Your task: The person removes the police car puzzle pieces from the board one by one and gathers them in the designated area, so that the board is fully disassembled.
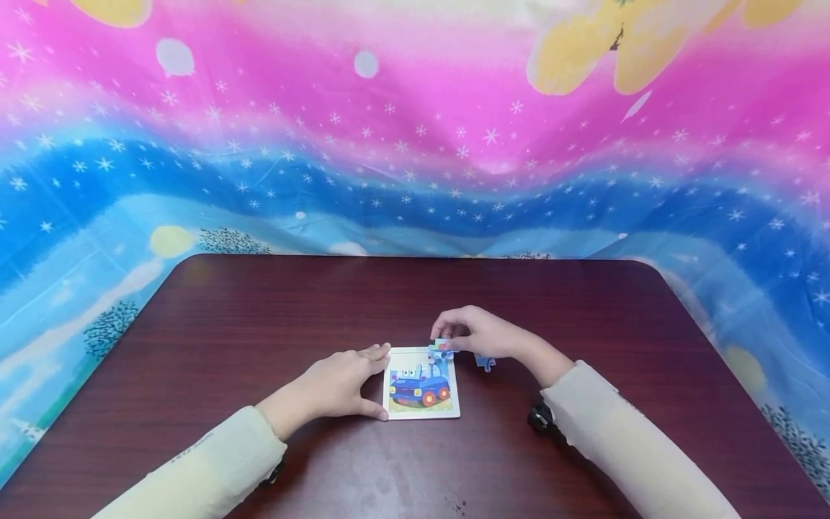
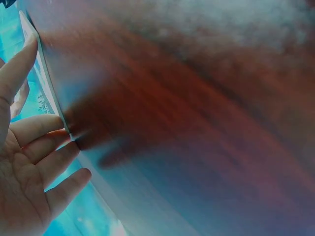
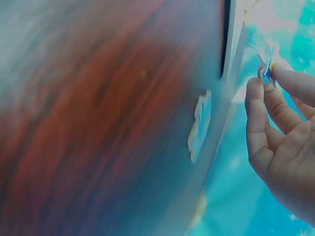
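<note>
A square jigsaw puzzle (image 1: 420, 393) in a white frame shows a blue cartoon car with red wheels. My left hand (image 1: 338, 382) rests against the frame's left side, thumb at the near corner and fingertips by the far one. In the left wrist view, its fingers reach fairly straight to the frame's edge. Over the frame's far right corner, my right hand (image 1: 476, 333) pinches a puzzle piece (image 1: 443, 346) between thumb and fingers. The right wrist view shows this piece (image 3: 267, 73) edge-on at the fingertips. Another blue puzzle piece (image 1: 485, 362) lies on the table beneath the right hand.
The dark reddish-brown table (image 1: 311, 303) has rounded far corners. Behind it and along its sides hangs a pink and blue cloth (image 1: 415, 144) with snowflakes. Small dark specks (image 1: 459, 504) dot the table near its front.
</note>
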The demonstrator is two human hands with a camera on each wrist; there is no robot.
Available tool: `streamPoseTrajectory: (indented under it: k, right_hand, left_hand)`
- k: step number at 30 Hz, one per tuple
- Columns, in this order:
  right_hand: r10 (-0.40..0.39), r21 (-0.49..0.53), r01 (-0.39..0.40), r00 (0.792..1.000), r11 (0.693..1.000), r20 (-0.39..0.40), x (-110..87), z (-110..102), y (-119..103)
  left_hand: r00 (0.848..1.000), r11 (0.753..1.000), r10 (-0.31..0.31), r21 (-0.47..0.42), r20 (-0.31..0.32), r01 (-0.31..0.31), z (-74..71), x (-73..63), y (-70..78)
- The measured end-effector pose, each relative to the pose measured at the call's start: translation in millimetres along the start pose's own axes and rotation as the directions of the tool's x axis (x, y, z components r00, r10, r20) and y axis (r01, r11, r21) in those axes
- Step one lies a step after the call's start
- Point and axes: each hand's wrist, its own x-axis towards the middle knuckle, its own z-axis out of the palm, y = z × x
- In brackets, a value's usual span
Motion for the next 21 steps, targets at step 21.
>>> streamPoseTrajectory:
  k: [21]
  right_hand:
    - [0.054, 0.014, -0.052, 0.991, 0.999, -0.124, -48.8, -40, 30]
  left_hand:
    - [0.998, 0.997, 0.053, -0.061, -0.029, -0.055, 1.1, 1.9, -3.5]
